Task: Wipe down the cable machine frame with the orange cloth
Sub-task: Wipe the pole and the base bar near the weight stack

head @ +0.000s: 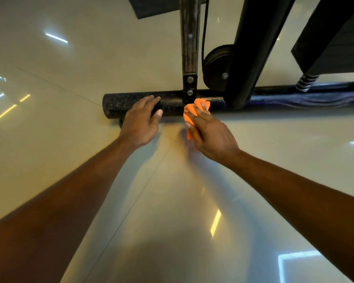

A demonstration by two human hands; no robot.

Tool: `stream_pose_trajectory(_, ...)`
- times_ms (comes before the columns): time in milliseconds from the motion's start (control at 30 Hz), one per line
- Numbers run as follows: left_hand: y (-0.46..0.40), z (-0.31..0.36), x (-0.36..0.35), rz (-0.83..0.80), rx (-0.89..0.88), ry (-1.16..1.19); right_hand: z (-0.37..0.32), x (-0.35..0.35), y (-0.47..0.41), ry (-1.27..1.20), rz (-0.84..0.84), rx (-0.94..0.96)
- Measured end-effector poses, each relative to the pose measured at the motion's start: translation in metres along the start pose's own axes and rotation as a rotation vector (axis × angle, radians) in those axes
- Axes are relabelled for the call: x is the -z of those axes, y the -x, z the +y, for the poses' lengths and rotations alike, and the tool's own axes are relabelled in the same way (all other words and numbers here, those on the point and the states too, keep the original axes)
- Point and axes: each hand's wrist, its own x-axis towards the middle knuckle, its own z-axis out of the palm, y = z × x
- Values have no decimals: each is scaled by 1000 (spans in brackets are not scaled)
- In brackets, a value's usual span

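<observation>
Where the worn vertical post (pixel 189 48) bolts onto the black base tube (pixel 131 103) of the cable machine frame, the orange cloth (pixel 192 111) lies bunched against the tube's near side, just right of the joint. My right hand (pixel 208 131) grips this cloth, fingers curled over its top and pressing it to the metal, with a fold of fabric hanging below the palm. My left hand (pixel 140 121) rests on the tube to the left of the joint, fingers spread and nearly straight over the rounded top, thumb on the near face, holding nothing. Both hands sit near each other with the bolted bracket (pixel 190 85) between them. Behind the cloth, a black pulley wheel (pixel 218 67) stands beside a slanted dark upright (pixel 253 48), and a thin black cable (pixel 205 27) runs down to the wheel. Farther right, the tube continues with a bluish sheen, and two coiled springs (pixel 305 82) sit above it beneath a dark block (pixel 335 37). Glossy pale floor tiles (pixel 70 68) surround the frame, showing streaks of reflected light. A dark mat (pixel 151 7) lies at the top edge.
</observation>
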Motion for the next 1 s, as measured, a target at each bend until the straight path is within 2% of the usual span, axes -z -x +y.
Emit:
stream_pose_trajectory(233, 9, -35, 5, 44, 43, -110, -41, -37, -39, 85, -65, 126)
stream_pose_trajectory(333, 8, -50, 1, 87, 53, -179, -38, -52, -69, 166, 3, 121)
stream_pose_trajectory(467, 2, -72, -1, 103, 192, -149, -33, -70, -94, 359, 54, 146)
stream_pose_trajectory(567, -1, -86, -6, 143, 170, -113, -47, -84, -121, 457, 111, 102)
stream_pose_trajectory(633, -5, -87, -8, 183, 223, -33, -66, -94, -149, 470, 100, 94)
stream_pose_trajectory(700, -10, -87, -5, 215, 349, 154, -79, -95, -165, 469, 40, 151)
stream_pose_trajectory(833, -10, -96, 7, 243, 493, 413, -41, -79, -142, 482, 20, 310)
stream_pose_trajectory(933, -11, -109, 17, 192, 571, 525, -21, -74, -121, 484, 4, 263)
stream_pose_trajectory(1000, -17, -116, 29, 148, 620, 595, -37, -85, -131, 494, 34, 178)
